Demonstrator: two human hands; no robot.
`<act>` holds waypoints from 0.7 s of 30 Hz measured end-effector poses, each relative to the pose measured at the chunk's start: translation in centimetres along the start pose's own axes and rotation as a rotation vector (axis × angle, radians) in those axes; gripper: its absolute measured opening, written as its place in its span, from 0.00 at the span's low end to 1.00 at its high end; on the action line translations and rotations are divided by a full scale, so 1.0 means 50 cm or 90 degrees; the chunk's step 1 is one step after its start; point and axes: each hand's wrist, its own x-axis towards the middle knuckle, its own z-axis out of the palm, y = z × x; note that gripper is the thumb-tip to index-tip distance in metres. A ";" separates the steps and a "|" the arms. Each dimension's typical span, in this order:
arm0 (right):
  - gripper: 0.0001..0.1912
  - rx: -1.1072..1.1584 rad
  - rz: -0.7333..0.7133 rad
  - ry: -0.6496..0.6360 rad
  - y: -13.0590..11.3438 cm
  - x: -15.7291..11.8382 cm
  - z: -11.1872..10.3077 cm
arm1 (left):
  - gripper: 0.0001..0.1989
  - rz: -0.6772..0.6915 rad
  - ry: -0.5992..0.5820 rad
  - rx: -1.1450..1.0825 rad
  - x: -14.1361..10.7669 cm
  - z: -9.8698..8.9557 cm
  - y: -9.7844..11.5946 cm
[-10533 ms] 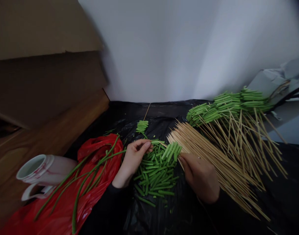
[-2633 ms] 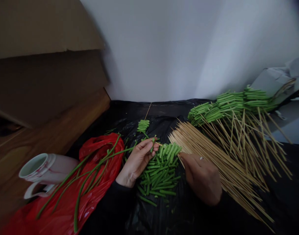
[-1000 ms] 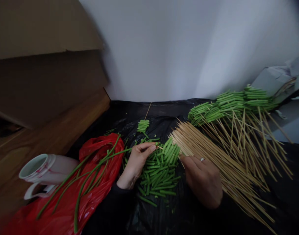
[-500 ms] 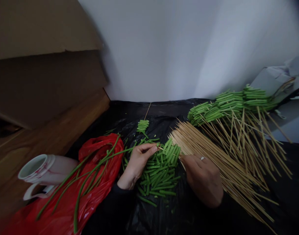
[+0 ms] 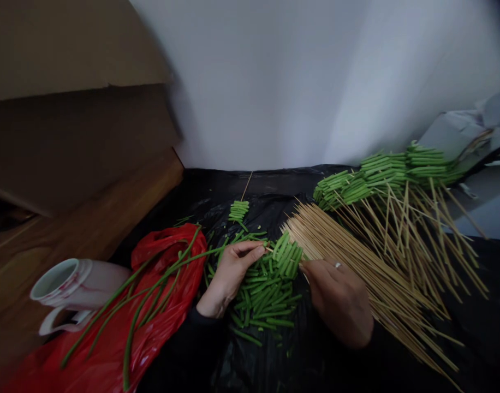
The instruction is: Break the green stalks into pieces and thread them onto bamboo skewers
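Thumb and fingers of my left hand (image 5: 233, 273) pinch a green stem piece at the pointed tip of a wooden skewer (image 5: 269, 249). My right hand (image 5: 340, 297), with a ring on one finger, is closed on the same skewer at the right side of the row of green pieces (image 5: 287, 254) threaded on it. Below the skewer lies a heap of loose cut green stems (image 5: 266, 303). Right of it, a thick bundle of bare skewers (image 5: 356, 256) passes behind my right hand. One filled skewer (image 5: 239, 210) lies beyond the heap.
Long uncut green stems (image 5: 152, 295) rest on a red plastic bag (image 5: 160, 349) at the left, beside a white pitcher (image 5: 86, 284). Filled skewers (image 5: 381, 172) are piled at the back right. Black plastic sheeting (image 5: 274, 185) covers the surface up to a pale wall.
The threaded row and its skewer have tilted or shifted very slightly. Both hands stay in nearly the same place.
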 end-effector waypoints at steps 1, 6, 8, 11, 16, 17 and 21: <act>0.13 -0.005 -0.001 0.000 -0.001 0.000 0.001 | 0.11 0.001 -0.003 -0.003 0.000 0.000 0.000; 0.13 -0.022 0.006 -0.021 -0.004 -0.004 0.006 | 0.11 -0.008 -0.012 -0.027 0.000 -0.001 0.002; 0.12 -0.009 0.013 -0.022 -0.004 -0.004 0.006 | 0.10 -0.012 -0.015 -0.029 -0.001 -0.001 0.001; 0.12 0.028 0.017 -0.021 -0.003 -0.002 0.003 | 0.10 -0.006 -0.023 -0.023 -0.002 -0.001 -0.002; 0.14 0.027 0.024 -0.034 -0.002 -0.002 0.002 | 0.10 -0.008 -0.036 -0.014 -0.003 0.000 -0.006; 0.15 0.019 0.023 -0.039 -0.003 -0.003 0.003 | 0.10 -0.010 -0.037 -0.013 -0.003 0.000 -0.006; 0.16 0.007 0.023 -0.046 -0.007 -0.005 0.008 | 0.10 -0.019 -0.054 0.004 -0.005 0.005 -0.005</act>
